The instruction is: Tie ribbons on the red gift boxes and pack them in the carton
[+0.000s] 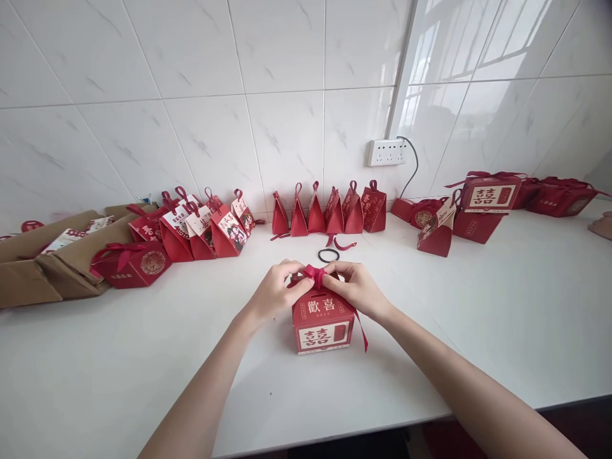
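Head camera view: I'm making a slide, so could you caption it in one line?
Left hand and right hand pinch a red ribbon atop a red box on a white tabletop.

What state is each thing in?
left hand: pinching the ribbon
right hand: pinching the ribbon
ribbon: bunched on top, one tail hanging
front box: folded up, standing on the table
six small boxes: standing in a row, loops up
black ring: lying flat behind the front box
cardboard box: open, items inside
socket strip: on the wall
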A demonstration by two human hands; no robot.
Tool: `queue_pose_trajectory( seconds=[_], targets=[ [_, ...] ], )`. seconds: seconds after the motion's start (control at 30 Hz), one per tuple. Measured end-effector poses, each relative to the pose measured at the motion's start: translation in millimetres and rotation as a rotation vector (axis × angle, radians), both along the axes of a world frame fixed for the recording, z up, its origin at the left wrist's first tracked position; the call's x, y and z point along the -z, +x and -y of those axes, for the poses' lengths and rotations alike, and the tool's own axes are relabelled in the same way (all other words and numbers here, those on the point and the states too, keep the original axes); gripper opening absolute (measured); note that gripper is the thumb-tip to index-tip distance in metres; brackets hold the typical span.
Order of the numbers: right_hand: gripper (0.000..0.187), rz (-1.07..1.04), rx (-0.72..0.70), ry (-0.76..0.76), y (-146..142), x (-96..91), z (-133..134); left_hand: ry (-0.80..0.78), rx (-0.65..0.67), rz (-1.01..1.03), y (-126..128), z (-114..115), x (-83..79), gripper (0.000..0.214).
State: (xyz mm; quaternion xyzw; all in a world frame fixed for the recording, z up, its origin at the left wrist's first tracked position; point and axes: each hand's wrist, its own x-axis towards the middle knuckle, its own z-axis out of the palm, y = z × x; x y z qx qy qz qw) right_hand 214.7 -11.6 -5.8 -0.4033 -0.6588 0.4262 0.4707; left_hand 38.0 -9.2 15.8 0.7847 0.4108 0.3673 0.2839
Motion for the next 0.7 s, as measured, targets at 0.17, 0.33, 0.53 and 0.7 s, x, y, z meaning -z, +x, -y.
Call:
queue_pose_trajectory(
  seconds=[0.17, 0.33, 0.53, 0.7],
  targets=[
    [0.015, 0.106, 0.066, 0.112, 4.1, -2.6, 2.7, -0.104, -0.025, 0.02, 6.7, 2.4, 1.5, 0.028],
    [0.016, 0.132, -0.007, 0.167, 7.9, -3.8, 2.1, -0.256, -0.019, 0.162, 10.0, 2.8, 6.6, 0.036],
    [0.017, 0.152, -0.041, 0.129, 8.3, -6.5, 1.8, -0.275, -0.004, 0.305, 11.5, 3.0, 9.2, 0.029],
    [0.01, 0.137, -0.024, 0.131, 8.2, -3.7, -1.2, -0.373, 0.071, 0.431, 13.4, 1.6, 9.5, 0.028]
  ],
)
